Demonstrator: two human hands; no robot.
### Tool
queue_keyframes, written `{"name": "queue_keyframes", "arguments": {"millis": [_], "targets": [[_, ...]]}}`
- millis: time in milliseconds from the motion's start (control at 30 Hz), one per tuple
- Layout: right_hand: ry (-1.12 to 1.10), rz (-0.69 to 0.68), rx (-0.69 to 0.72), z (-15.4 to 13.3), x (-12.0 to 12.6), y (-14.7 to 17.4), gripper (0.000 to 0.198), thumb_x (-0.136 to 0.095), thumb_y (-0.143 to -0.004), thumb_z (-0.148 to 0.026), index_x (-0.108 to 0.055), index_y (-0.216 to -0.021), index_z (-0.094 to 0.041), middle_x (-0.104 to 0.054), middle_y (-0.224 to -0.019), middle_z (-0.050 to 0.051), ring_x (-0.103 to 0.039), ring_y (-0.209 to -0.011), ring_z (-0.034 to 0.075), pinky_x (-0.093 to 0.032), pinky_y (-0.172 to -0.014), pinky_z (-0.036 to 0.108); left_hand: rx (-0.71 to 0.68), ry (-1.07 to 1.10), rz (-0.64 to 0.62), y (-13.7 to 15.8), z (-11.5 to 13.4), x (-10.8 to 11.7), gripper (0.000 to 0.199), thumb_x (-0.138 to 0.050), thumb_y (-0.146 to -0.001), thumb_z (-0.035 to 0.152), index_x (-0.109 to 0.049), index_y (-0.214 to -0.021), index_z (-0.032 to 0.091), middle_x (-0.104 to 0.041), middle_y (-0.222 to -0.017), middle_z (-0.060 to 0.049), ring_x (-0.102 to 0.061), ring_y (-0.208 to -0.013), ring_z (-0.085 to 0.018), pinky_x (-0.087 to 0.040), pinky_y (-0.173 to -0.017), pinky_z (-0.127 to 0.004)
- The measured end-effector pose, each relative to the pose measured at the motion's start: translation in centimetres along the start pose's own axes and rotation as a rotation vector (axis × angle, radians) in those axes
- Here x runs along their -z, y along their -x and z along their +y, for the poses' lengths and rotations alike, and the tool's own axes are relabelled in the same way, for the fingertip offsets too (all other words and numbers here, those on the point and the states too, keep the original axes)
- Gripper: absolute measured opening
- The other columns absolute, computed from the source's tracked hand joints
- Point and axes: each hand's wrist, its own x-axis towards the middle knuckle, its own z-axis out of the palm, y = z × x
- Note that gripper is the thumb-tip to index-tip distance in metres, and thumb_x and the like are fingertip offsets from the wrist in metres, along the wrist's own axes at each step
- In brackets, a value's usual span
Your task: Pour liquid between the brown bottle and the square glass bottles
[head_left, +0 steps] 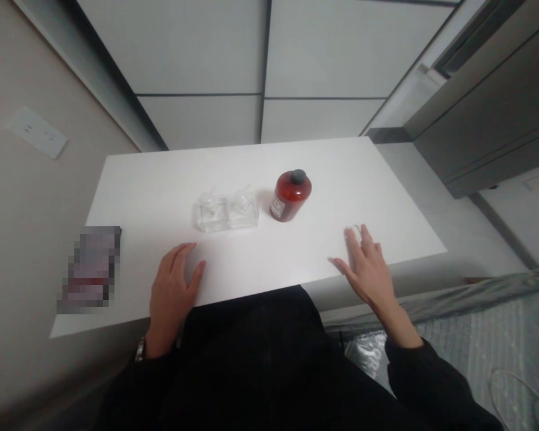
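Note:
Both hands rest at the near edge of a white table. My left hand holds nothing, its thumb apart from the fingers, just below and left of two clear pump bottles that stand side by side. A dark red-brown bottle with a black cap and a pale label stands upright to their right. At the right end of the table, my right hand lies with its fingers spread and nothing held. A small pale patch shows by its fingertips; I cannot make out what it is.
A blurred-out flat rectangular object lies at the table's left end. The wall with a socket plate is on the left. White cabinet panels rise behind the table. Clear plastic sheeting covers something at the lower right.

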Motion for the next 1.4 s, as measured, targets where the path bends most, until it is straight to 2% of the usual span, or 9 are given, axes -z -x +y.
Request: {"name": "queue_keyframes", "arguments": {"millis": [167,400,500,633,867,967,1067,1267,1400], "targets": [[-0.118,-0.109,0.286,-6.3,-0.5,0.7,0.090,-0.048,-0.107,-0.066,-0.007,-0.179,-0.030,-0.022,-0.184,0.018,-0.029,-0.168,0.041,-0.036,-0.129,0.070,0.023,0.030,-0.016,0.0,0.1,-0.1,0.053,-0.045,-0.111,0.054,-0.065,-0.141,0.015,-0.069,-0.139,-0.020,-0.065,-0.133,-0.036,-0.051,-0.119,-0.054],[-0.358,-0.307,0.919,-23.9,-3.1,-3.4,0.081,-0.049,-0.107,-0.068,-0.042,-0.168,-0.016,-0.034,-0.180,0.019,-0.033,-0.167,0.032,-0.033,-0.136,0.055,0.063,0.166,0.105,0.1,-0.4,0.3,0.047,-0.036,-0.115,0.046,-0.060,-0.145,0.018,-0.067,-0.143,-0.018,-0.062,-0.139,-0.030,-0.048,-0.122,-0.052],[-0.361,-0.315,1.080,-27.4,-3.5,-3.9,0.070,-0.047,-0.110,-0.063,-0.049,-0.163,-0.017,-0.042,-0.177,0.014,-0.035,-0.166,0.026,-0.034,-0.136,0.048,0.085,0.213,0.167,0.1,-0.8,0.7,0.048,-0.033,-0.115,0.046,-0.059,-0.145,0.019,-0.068,-0.139,-0.017,-0.065,-0.135,-0.030,-0.050,-0.120,-0.054],[-0.350,-0.286,0.951,-21.1,-2.5,-2.2,0.076,-0.045,-0.110,-0.065,-0.040,-0.169,-0.018,-0.035,-0.180,0.016,-0.035,-0.167,0.029,-0.038,-0.133,0.053,0.099,0.239,0.182,0.0,-0.9,0.9,0.049,-0.035,-0.115,0.049,-0.059,-0.146,0.020,-0.069,-0.137,-0.018,-0.069,-0.126,-0.030,-0.054,-0.113,-0.053],[0.011,-0.057,0.107,3.7,1.4,1.8,0.076,-0.034,-0.112,-0.062,-0.015,-0.178,-0.032,-0.030,-0.181,0.019,-0.033,-0.166,0.041,-0.038,-0.126,0.074,0.123,0.209,0.106,-0.3,-0.5,0.7,0.056,-0.037,-0.112,0.056,-0.061,-0.143,0.016,-0.070,-0.136,-0.020,-0.066,-0.129,-0.035,-0.052,-0.116,-0.057],[0.061,-0.015,-0.079,6.8,1.9,2.1,0.080,-0.030,-0.110,-0.068,-0.021,-0.178,-0.025,-0.031,-0.180,0.023,-0.033,-0.166,0.045,-0.036,-0.126,0.076,0.132,0.175,0.086,-0.5,-0.5,0.7,0.056,-0.037,-0.112,0.056,-0.062,-0.141,0.015,-0.070,-0.135,-0.020,-0.067,-0.130,-0.036,-0.052,-0.116,-0.057],[0.025,0.019,-0.052,2.6,0.7,1.0,0.091,-0.040,-0.106,-0.074,-0.017,-0.178,-0.024,-0.026,-0.182,0.024,-0.031,-0.166,0.046,-0.037,-0.127,0.073,0.112,0.152,0.082,-0.6,-0.6,0.7,0.056,-0.036,-0.112,0.055,-0.062,-0.140,0.015,-0.070,-0.137,-0.020,-0.066,-0.131,-0.037,-0.052,-0.115,-0.059],[-0.221,-0.146,0.495,-16.1,-2.3,-3.5,0.097,-0.047,-0.102,-0.079,-0.036,-0.171,-0.012,-0.032,-0.179,0.025,-0.030,-0.167,0.041,-0.036,-0.133,0.062,0.097,0.150,0.115,-0.6,-1.0,0.6,0.052,-0.036,-0.112,0.057,-0.063,-0.138,0.021,-0.071,-0.133,-0.016,-0.068,-0.128,-0.036,-0.054,-0.113,-0.059],[-0.269,-0.225,0.854,-25.7,-2.2,-5.3,0.081,-0.047,-0.105,-0.075,-0.045,-0.166,-0.021,-0.039,-0.179,0.007,-0.037,-0.165,0.025,-0.030,-0.136,0.043,0.090,0.154,0.143,-0.5,-1.4,0.7,0.052,-0.035,-0.112,0.055,-0.062,-0.140,0.021,-0.071,-0.133,-0.017,-0.069,-0.125,-0.037,-0.055,-0.111,-0.061]]}}
